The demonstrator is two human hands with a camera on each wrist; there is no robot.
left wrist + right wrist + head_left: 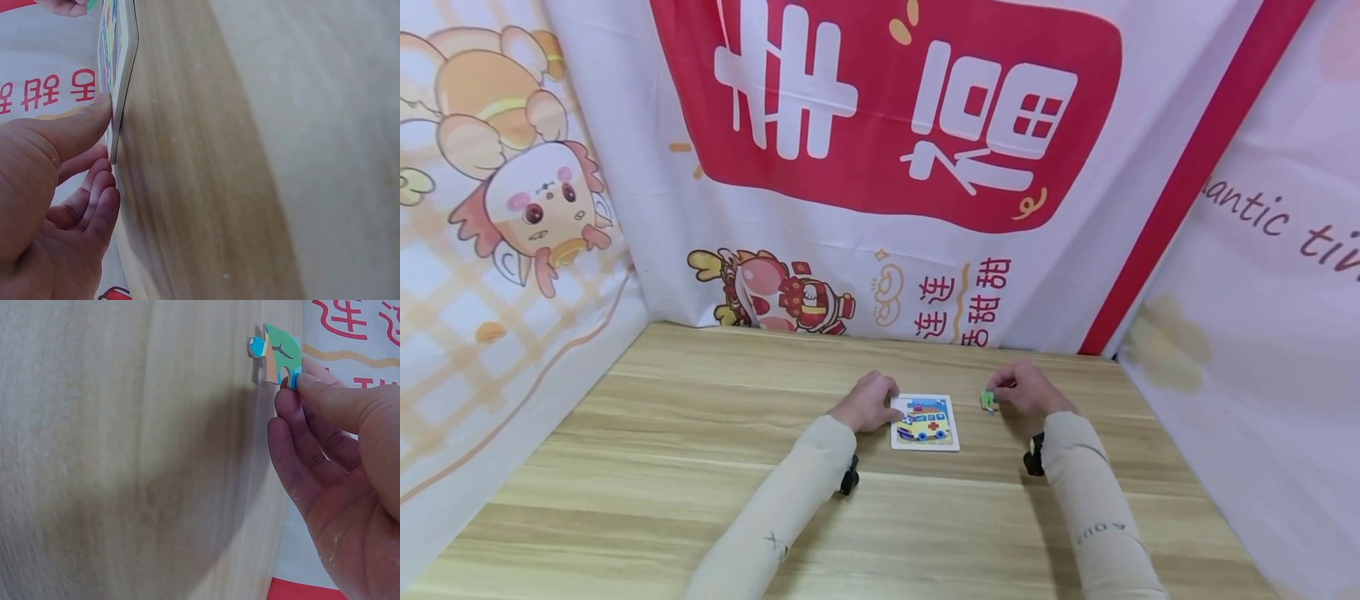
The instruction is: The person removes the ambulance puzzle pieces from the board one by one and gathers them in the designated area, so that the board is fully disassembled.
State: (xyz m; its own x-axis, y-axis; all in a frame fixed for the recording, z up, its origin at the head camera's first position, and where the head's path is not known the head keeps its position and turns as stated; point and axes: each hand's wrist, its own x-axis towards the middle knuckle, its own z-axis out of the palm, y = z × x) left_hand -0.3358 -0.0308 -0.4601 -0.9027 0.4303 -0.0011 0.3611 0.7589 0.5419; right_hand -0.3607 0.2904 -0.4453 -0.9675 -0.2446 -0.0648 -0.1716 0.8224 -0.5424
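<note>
Right hand (337, 487) fingers (312, 384) pinch puzzle piece (282, 355) beside the board (925, 422).

Table (700, 467): light wood-grain top, matt and smooth under my sleeves. Puzzle board (925, 422), lying on the table: stiff card or thin wood, printed face, pale plain edge. Puzzle piece (281, 353), right of the board: same flat printed stock. Backdrop (880, 167) behind the table: printed cloth, slightly creased.
</note>
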